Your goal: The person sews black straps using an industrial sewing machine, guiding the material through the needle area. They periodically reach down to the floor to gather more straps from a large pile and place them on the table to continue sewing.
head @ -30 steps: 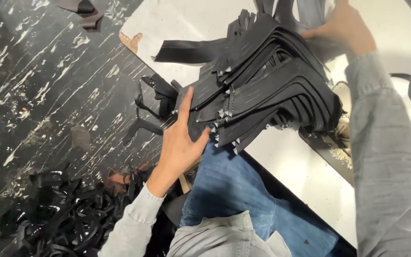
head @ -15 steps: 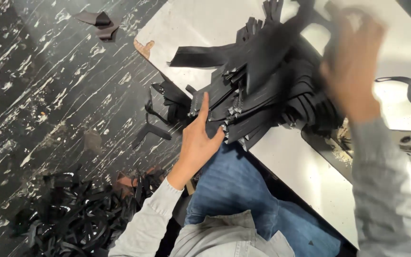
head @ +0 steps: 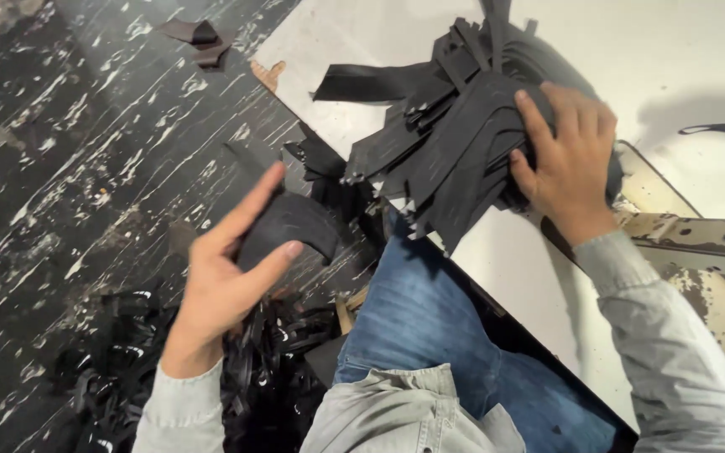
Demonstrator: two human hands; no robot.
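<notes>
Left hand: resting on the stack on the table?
No, the left hand holds one curved black piece above the floor; only the right hand presses the stack.

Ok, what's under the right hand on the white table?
The right hand presses on a stack of black cut pieces lying on the white table. How many layers lie beneath the palm is hidden. The left hand holds one curved black piece.
</notes>
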